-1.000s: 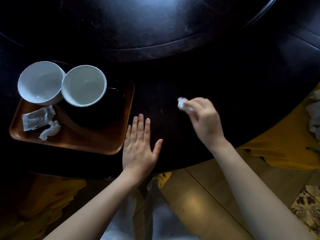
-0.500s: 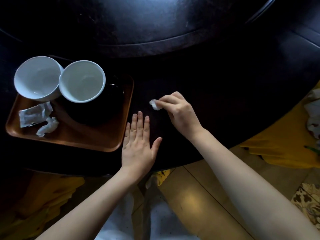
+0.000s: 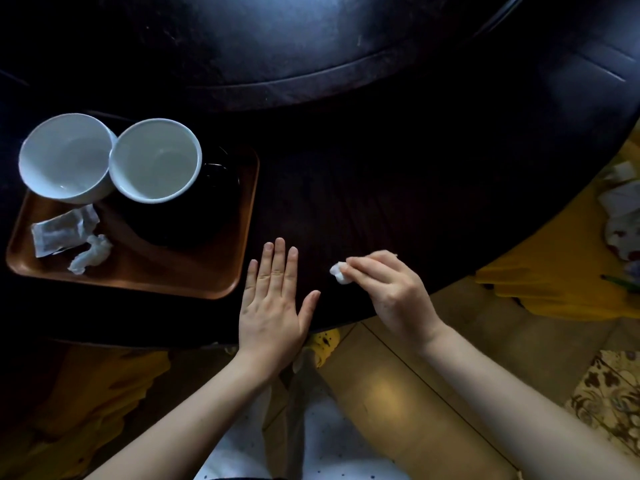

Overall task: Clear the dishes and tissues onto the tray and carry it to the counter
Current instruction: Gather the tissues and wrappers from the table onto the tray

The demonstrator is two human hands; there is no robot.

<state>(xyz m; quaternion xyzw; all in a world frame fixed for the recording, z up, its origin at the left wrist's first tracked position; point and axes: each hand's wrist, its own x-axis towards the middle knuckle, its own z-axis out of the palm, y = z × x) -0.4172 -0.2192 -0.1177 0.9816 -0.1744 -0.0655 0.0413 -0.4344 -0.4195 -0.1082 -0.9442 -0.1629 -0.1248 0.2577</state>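
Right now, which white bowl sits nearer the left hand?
The right-hand bowl, resting on the dark dish in the tray; the other bowl overhangs the tray's far-left corner, farther from the left hand.

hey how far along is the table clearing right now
Done: two white bowls, a wrapper and a crumpled tissue sit on the tray. In hand: the right hand pinches a small tissue wad; the left hand lies flat on the table. Left: drop the wad on the tray, carry it to the counter.
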